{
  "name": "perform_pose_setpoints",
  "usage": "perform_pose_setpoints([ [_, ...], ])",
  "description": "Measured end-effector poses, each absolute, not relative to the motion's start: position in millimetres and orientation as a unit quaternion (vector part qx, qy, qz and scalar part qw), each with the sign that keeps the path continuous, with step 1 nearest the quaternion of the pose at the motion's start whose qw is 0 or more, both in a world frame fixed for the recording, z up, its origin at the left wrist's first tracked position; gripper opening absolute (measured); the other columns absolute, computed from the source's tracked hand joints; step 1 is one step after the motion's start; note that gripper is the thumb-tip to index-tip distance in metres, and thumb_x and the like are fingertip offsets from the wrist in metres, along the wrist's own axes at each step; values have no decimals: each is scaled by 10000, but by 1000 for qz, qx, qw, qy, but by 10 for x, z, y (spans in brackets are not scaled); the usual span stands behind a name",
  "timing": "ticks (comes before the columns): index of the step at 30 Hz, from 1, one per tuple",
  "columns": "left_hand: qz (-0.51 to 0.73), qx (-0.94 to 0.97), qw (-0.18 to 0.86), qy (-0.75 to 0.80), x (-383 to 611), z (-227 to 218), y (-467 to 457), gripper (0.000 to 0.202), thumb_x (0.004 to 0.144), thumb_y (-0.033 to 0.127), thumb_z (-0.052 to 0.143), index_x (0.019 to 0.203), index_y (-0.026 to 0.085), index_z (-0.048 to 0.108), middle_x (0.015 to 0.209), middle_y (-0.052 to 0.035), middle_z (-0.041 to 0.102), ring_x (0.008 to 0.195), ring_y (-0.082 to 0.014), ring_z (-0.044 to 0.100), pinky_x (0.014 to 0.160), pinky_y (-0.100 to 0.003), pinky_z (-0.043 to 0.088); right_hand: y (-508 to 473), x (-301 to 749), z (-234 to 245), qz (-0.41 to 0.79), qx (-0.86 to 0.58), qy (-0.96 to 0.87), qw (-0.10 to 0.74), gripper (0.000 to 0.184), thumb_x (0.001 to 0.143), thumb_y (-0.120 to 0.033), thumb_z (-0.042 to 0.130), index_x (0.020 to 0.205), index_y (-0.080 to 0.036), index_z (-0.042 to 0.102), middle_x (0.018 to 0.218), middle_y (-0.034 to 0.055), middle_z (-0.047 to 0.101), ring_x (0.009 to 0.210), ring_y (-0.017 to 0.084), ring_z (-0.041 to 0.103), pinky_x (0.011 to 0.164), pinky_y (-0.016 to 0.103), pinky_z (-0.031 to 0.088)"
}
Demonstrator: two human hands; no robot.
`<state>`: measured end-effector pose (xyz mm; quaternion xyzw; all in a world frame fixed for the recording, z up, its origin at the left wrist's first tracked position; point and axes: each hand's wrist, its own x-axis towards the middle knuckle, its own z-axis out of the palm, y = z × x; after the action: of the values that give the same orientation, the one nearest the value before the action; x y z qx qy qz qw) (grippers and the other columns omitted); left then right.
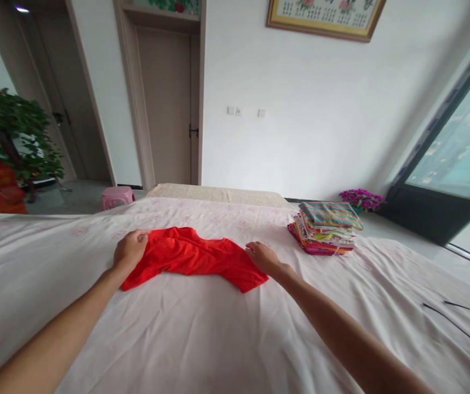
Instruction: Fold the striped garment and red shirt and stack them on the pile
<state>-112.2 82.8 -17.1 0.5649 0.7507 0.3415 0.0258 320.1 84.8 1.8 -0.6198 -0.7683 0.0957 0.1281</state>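
A red garment (194, 257) lies crumpled on the pale pink bedsheet (202, 328) in the middle of the bed. My left hand (129, 250) rests on the garment's left end with its fingers curled onto the cloth. My right hand (263, 256) lies on the garment's right end, fingers bent down against the fabric. Both arms reach forward from the near edge.
A stack of folded colourful cloths (325, 229) sits on the bed to the right. Black cables (460, 323) lie at the bed's right edge. Beyond the bed are a pink stool (116, 196), a potted tree (11, 131), purple flowers (361, 198), a closed door and a glass door.
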Motion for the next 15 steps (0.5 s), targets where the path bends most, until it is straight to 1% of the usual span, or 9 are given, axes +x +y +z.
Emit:
perform_pose_setpoints([
  [3, 317, 568, 39, 758, -1169, -199, 1251, 429, 857, 338, 435, 1183, 199, 676, 1134, -97, 743, 1021, -255, 693, 868, -327, 506, 1114, 2984, -30, 114, -654, -734, 145, 381, 952, -335, 429, 1208, -200, 677, 1238, 121, 676, 1089, 237, 637, 881, 313, 438],
  [5, 299, 569, 52, 764, -1207, -262, 1491, 471, 844, 338, 458, 1236, 163, 650, 1083, -124, 756, 991, -268, 705, 853, -339, 510, 1254, 2849, -86, 118, -664, -723, 147, 401, 938, -379, 450, 1220, -195, 670, 1249, 130, 670, 1086, 248, 639, 873, 329, 445],
  [7, 277, 567, 66, 773, -1251, -347, 1670, 512, 824, 354, 491, 1258, 122, 632, 1046, -158, 758, 963, -289, 713, 824, -351, 516, 1349, 2738, -147, 122, -667, -721, 144, 411, 906, -416, 497, 1211, -203, 671, 1241, 128, 672, 1099, 262, 629, 873, 344, 447],
  [8, 268, 566, 71, 777, -1273, -392, 1731, 525, 810, 367, 512, 1251, 110, 634, 1059, -177, 752, 974, -301, 711, 815, -356, 516, 1380, 2692, -177, 124, -668, -720, 142, 403, 884, -420, 526, 1193, -211, 677, 1222, 123, 680, 1102, 269, 624, 871, 350, 446],
  [10, 256, 567, 79, 779, -1306, -472, 1797, 510, 768, 390, 568, 1190, 121, 667, 1110, -196, 735, 1019, -319, 699, 809, -355, 514, 1417, 2625, -235, 130, -671, -717, 140, 343, 849, -392, 559, 1113, -224, 701, 1140, 108, 707, 1073, 269, 625, 850, 350, 445],
  [11, 253, 570, 83, 777, -1315, -500, 1804, 480, 741, 394, 598, 1138, 140, 690, 1123, -192, 732, 1029, -323, 695, 805, -351, 512, 1428, 2604, -260, 135, -672, -713, 146, 302, 840, -369, 560, 1060, -226, 710, 1086, 99, 719, 1034, 261, 632, 830, 344, 444],
  [13, 252, 577, 92, 771, -1318, -517, 1780, 389, 702, 402, 634, 1006, 177, 725, 1079, -171, 747, 992, -331, 701, 774, -349, 509, 1453, 2588, -294, 152, -671, -699, 196, 232, 827, -327, 553, 951, -211, 712, 966, 83, 726, 917, 232, 639, 775, 320, 441],
  [15, 265, 582, 97, 763, -1309, -468, 1729, 308, 700, 424, 627, 884, 199, 727, 981, -144, 764, 920, -329, 709, 729, -345, 502, 1490, 2608, -284, 174, -659, -683, 263, 196, 818, -305, 543, 866, -190, 694, 843, 59, 710, 795, 197, 621, 716, 290, 431],
])
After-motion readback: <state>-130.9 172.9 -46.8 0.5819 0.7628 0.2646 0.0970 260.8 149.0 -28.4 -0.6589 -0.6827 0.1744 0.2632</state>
